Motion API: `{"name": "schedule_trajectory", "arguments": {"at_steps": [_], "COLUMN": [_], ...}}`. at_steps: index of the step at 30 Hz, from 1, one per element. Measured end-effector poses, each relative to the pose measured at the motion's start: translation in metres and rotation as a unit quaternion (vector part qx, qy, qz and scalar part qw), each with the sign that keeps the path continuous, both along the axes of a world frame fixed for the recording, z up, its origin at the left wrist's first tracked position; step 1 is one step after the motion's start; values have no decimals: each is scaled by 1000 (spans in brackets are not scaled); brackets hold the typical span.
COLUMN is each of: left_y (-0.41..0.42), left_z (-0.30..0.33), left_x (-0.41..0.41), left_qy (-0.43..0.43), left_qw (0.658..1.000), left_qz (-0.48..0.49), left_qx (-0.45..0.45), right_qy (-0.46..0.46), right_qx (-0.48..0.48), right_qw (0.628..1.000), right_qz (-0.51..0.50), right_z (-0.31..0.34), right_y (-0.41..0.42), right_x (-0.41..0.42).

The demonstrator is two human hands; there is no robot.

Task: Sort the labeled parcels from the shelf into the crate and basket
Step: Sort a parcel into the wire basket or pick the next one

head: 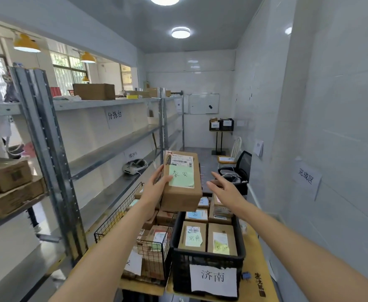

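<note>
My left hand [157,184] grips a brown cardboard parcel [184,192] by its left side, holding it up above the containers; a green handwritten label and a shipping sticker face me. My right hand [223,187] hovers just right of the parcel, fingers straight, apart from it. Below stands a black plastic crate [207,264] with a white paper sign, holding several labeled parcels. Left of the crate is a black wire basket [122,216], also with several parcels inside. The grey metal shelf [113,147] runs along the left wall.
Crate and basket sit on a yellow table [257,258]. More cardboard boxes [11,186] lie on the near left shelf. A white label printer [134,166] rests on a shelf. A black office chair [238,168] stands behind the table; tiled wall on the right.
</note>
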State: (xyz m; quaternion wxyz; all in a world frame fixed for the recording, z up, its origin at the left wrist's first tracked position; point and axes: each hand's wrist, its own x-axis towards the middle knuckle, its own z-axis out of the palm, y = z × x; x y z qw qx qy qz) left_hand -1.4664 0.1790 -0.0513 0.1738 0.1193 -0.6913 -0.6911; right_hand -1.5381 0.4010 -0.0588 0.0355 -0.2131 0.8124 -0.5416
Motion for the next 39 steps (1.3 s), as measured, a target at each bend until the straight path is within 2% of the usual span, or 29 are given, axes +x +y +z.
{"name": "schedule_trajectory", "arguments": {"at_steps": [8,14,19,31,39], "left_y": [-119,-206,-249,-263,-235], "left_z": [-30,-80,-128,-254,-345], "left_x": [-78,-128,-160,-240,-280], "left_qy": [-21,-56,-102,-245,-299], "left_qw": [998,995,990,968,951], "left_qz": [53,71,79,12,-16], "left_qx": [18,36,51,55,73], "right_qy": [-7,-19,-38,-79,-13], "right_qx": [32,74,110,192,333], "right_qw": [999,996,993,977,941], "right_qz": [26,45,36,49,53], "right_z": [-31,-76,-117,-238,-321], "right_y": [-113,-192,-230,-260,-257], "right_x": [-91,-152,-193,-281,-312]}}
